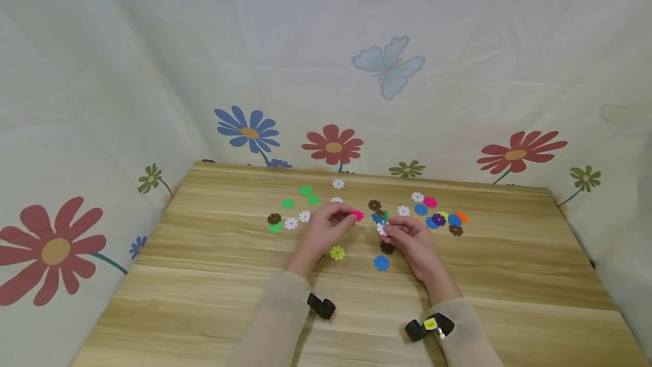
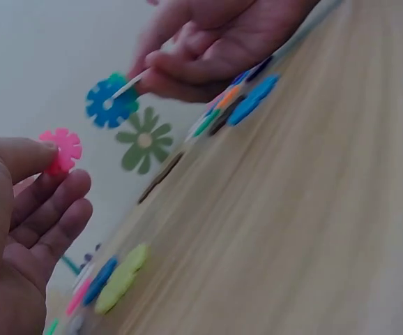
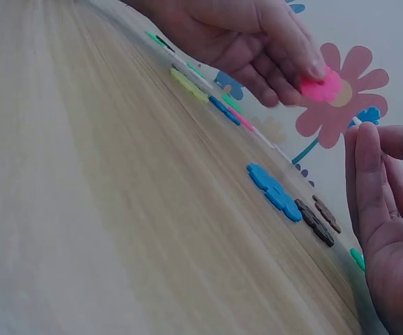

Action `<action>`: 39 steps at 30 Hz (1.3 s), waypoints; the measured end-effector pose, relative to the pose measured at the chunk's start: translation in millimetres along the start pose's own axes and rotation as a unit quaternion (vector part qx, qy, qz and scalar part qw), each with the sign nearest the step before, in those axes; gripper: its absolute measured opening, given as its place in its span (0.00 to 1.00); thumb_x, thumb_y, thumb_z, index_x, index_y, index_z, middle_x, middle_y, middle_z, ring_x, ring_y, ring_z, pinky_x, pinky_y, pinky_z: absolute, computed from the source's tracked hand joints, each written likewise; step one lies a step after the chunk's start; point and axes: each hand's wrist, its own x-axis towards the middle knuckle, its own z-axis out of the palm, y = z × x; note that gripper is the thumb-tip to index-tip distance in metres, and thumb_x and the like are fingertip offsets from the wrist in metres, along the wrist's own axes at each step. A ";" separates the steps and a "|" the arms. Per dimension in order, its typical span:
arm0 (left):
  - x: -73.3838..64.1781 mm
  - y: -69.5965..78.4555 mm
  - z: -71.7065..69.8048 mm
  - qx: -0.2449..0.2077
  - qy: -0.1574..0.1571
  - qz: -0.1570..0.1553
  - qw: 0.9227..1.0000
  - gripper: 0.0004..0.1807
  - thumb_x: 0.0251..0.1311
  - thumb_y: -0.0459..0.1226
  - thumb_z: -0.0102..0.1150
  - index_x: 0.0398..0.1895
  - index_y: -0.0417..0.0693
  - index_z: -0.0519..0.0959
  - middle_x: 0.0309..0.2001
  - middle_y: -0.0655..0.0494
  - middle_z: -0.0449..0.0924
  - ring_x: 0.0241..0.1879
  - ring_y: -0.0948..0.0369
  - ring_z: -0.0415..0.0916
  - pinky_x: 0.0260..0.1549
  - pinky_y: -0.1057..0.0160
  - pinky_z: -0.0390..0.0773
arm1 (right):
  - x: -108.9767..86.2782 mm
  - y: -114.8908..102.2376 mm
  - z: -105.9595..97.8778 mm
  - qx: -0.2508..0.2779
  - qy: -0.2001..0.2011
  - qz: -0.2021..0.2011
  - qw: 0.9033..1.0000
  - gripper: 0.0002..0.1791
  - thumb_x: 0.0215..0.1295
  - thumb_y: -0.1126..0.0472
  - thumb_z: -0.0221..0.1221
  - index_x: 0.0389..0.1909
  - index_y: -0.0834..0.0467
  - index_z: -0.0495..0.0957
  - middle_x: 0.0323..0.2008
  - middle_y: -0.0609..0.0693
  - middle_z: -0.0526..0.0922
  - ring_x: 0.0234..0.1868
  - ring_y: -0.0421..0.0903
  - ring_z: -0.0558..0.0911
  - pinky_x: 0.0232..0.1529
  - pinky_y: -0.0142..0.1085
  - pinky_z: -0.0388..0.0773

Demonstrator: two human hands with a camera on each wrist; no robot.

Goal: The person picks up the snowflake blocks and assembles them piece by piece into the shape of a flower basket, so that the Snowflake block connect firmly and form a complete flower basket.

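Note:
My left hand (image 1: pixel 325 230) pinches a pink notched plastic disc (image 2: pixel 66 148) between thumb and fingers, held up above the table. Facing it, my right hand (image 1: pixel 416 247) grips a small cluster of the same kind of discs. In that cluster a white disc (image 1: pixel 381 229) sits at the fingertips, joined to a blue disc (image 2: pixel 102 103) and a green disc (image 1: pixel 385 216). A narrow gap separates the pink disc from the cluster. Part of the cluster is hidden by my right fingers. Below the hands lie a yellow disc (image 1: pixel 337 252) and a blue disc (image 1: pixel 381 263).
On the left of the wooden table (image 1: pixel 204 310) lie green discs (image 1: pixel 288 204), white discs (image 1: pixel 291 223) and a brown disc (image 1: pixel 274 218). Several mixed discs, among them a purple one (image 1: pixel 438 220) and an orange one (image 1: pixel 461 217), are grouped at right. A flower-printed curtain (image 1: pixel 285 61) hangs behind.

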 end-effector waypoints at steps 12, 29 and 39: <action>-1.9 7.9 23.4 -0.058 -0.044 0.003 0.997 0.05 0.76 0.34 0.67 0.49 0.44 0.87 0.45 0.53 0.91 0.43 0.51 0.90 0.44 0.62 0.88 | -1.7 -0.5 6.4 0.033 0.014 0.005 0.999 0.10 0.76 0.77 0.59 0.44 0.59 0.83 0.38 0.50 0.91 0.37 0.43 0.90 0.46 0.34 0.89; -3.2 13.1 24.2 -0.068 -0.059 0.003 0.996 0.03 0.74 0.31 0.69 0.46 0.41 0.88 0.43 0.51 0.91 0.43 0.51 0.91 0.45 0.61 0.89 | -2.5 -5.1 8.4 0.037 0.014 0.024 0.999 0.12 0.76 0.77 0.60 0.41 0.57 0.86 0.37 0.50 0.91 0.36 0.42 0.91 0.45 0.33 0.89; -6.0 15.3 23.8 -0.083 -0.053 0.011 0.995 0.02 0.72 0.29 0.70 0.42 0.40 0.90 0.40 0.50 0.92 0.41 0.46 0.91 0.42 0.61 0.90 | -2.3 -2.9 10.5 0.046 0.014 0.049 0.998 0.14 0.77 0.77 0.59 0.38 0.57 0.87 0.37 0.50 0.91 0.35 0.42 0.90 0.45 0.32 0.88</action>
